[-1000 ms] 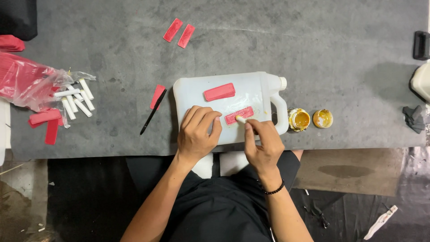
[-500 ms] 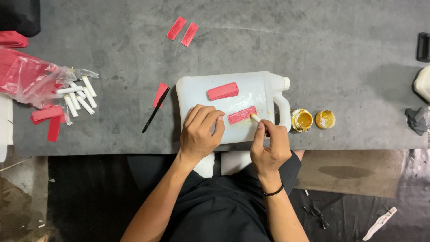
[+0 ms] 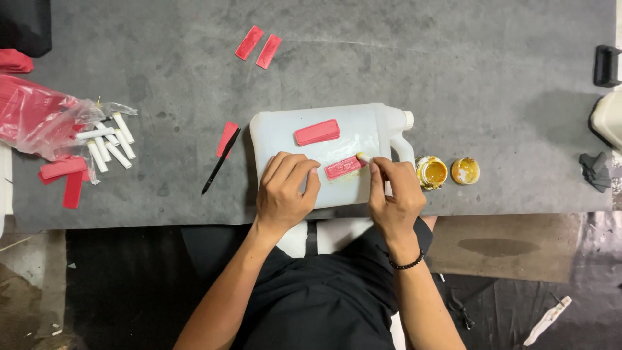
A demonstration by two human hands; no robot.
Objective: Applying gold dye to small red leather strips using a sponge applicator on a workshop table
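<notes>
From the head camera, the left hand (image 3: 283, 189) lay flat, fingers spread, pinning the white jug (image 3: 324, 152) on its side at the near edge of the grey table (image 3: 453, 78). The right hand (image 3: 394, 198) pinched a small white stick (image 3: 363, 157) shut between thumb and fingers, its tip at the right end of the lower red piece (image 3: 343, 167) (yellow smears around it). Light, short strokes while the jug stayed pinned would likely serve best. Half a second before, the stick tip sat at much the same spot; a second before, slightly lower.
</notes>
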